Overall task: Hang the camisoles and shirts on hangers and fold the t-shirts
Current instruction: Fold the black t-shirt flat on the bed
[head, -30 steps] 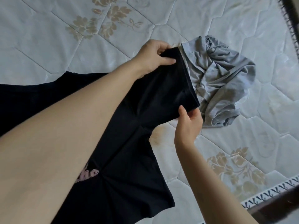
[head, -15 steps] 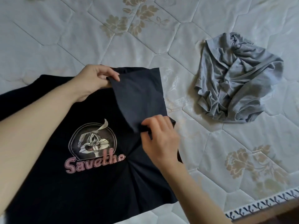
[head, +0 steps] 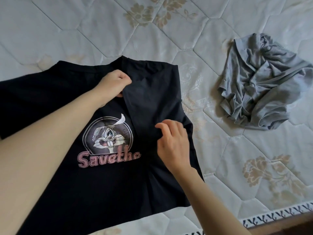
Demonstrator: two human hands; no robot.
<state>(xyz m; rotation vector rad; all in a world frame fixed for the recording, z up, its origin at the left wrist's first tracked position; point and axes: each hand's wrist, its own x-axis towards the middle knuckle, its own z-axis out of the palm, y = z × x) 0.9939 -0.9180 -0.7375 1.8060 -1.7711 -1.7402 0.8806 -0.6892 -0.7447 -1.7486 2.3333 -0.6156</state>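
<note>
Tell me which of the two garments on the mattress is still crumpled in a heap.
The grey garment, bunched up alone at the right. The black t-shirt with the rabbit print lies spread out, under both hands.

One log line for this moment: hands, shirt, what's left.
left hand: pinching folded sleeve | right hand: open, on fold | black t-shirt: sleeve folded in | grey garment: crumpled, untouched

A big pale blue-white quilted mattress (head: 169, 39) fills almost the whole view. Stitched lines cut it into six-sided shapes. Soft tan flower patterns (head: 159, 12) show at the top and low on the right. A white edge band with dark Y-shaped marks (head: 277, 216) runs along the bottom right. Past it sits a dark brown wooden strip (head: 298, 226). The light is soft and even.
</note>
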